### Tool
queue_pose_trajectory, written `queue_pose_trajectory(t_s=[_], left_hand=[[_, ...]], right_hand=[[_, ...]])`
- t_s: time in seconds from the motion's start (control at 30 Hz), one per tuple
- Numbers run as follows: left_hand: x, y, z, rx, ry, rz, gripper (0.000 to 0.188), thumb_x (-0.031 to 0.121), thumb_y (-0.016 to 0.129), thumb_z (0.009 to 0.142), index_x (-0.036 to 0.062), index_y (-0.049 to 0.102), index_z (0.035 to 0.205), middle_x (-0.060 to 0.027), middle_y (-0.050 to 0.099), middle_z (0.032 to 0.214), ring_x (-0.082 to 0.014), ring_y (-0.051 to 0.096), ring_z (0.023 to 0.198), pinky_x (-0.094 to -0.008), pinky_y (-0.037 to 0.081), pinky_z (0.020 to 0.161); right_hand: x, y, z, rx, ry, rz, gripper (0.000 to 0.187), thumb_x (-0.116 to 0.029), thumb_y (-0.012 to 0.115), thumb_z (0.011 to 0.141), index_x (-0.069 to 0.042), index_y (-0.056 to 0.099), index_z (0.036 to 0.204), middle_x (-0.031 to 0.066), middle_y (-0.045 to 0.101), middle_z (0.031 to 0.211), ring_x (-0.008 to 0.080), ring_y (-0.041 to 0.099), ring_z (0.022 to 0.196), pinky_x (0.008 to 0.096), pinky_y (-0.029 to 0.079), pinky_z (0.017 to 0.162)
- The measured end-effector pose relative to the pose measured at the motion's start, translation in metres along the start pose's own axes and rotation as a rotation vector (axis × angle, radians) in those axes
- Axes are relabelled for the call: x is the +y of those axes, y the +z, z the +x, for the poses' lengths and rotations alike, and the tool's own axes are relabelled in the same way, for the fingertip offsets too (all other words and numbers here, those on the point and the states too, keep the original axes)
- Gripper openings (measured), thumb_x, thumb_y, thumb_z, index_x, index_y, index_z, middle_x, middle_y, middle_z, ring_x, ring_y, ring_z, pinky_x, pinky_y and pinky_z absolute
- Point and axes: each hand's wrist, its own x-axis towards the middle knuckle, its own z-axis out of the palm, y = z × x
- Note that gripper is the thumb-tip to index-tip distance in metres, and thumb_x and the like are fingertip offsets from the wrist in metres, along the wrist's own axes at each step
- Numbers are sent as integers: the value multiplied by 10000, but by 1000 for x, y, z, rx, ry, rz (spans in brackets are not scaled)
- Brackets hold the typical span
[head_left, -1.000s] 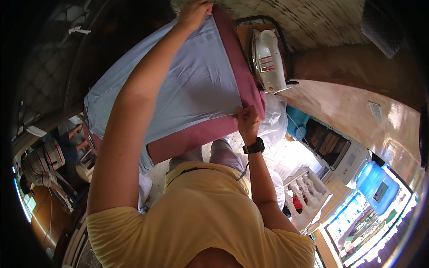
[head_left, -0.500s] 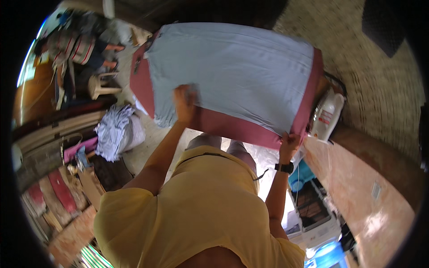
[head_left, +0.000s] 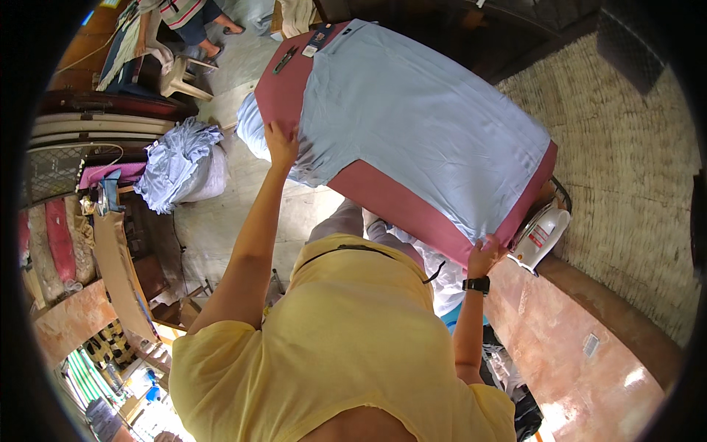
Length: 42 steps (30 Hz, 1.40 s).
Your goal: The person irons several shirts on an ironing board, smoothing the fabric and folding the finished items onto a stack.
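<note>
A light blue garment (head_left: 420, 110) lies spread over a maroon padded ironing board (head_left: 398, 195). At the board's near left edge, my left hand (head_left: 282, 145) is closed at the garment's gathered side; its fingertips are partly hidden. My right hand (head_left: 484, 254) pinches the garment's near right corner, by the board's edge. Close beyond that hand, a white iron (head_left: 541, 237) rests at the board's right end. Small snips (head_left: 285, 60) and a dark printed tag (head_left: 317, 40) lie on the far left part of the cover.
A pile of light blue cloth (head_left: 180, 158) sits on a white sack to the left. Further back stand a plastic stool (head_left: 184, 79) and another person (head_left: 193, 22). Boards and cloth rolls (head_left: 57, 236) line the left side; a low wall (head_left: 582, 324) runs at right.
My left hand has moved left from over the garment to the board's edge. My right hand stays at the near right corner. The view has turned, bringing the snips and tag into clearer sight.
</note>
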Motion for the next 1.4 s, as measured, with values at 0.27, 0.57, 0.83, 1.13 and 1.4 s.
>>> queue_pose_trajectory(t_s=[0.27, 0.57, 0.83, 1.13, 1.4], left_hand=[[47, 69, 100, 28, -47, -35, 388, 229, 732, 825, 16, 556, 1097, -224, 514, 1133, -411, 506, 1087, -479, 434, 885], [43, 68, 112, 31, 131, 10, 226, 106, 734, 794, 55, 624, 985, -126, 565, 1064, -342, 570, 982, -419, 479, 788], [63, 69, 113, -398, 281, -383, 207, 42, 719, 812, 55, 636, 1002, -99, 582, 995, -259, 599, 839, -348, 487, 727], [20, 6, 61, -140, -269, -525, 90, 73, 589, 927, -2, 565, 972, -69, 604, 874, -143, 549, 831, -287, 450, 760], [-132, -92, -57, -19, -734, 535, 478, 386, 763, 809, 55, 600, 1113, -170, 570, 1108, -346, 515, 1073, -479, 411, 923]], right_hand=[[-91, 11, 60, -47, -112, 353, 589, -235, 808, 756, -113, 570, 1282, 168, 533, 1031, 338, 511, 983, 455, 427, 861], [-91, 5, 62, -194, -26, 368, 823, -270, 908, 613, -184, 545, 1347, 66, 484, 951, 224, 470, 869, 362, 442, 776], [-87, 9, 65, -183, -20, 395, 811, -260, 920, 596, -191, 571, 1325, 44, 457, 940, 199, 461, 842, 337, 442, 738], [-80, 2, 56, -156, -9, 440, 632, -206, 864, 692, -146, 608, 1267, 69, 524, 961, 208, 527, 838, 352, 461, 728], [-2, 3, 1, 139, 155, 183, 328, -250, 801, 806, -12, 653, 977, 95, 600, 797, 223, 588, 762, 357, 496, 676]])
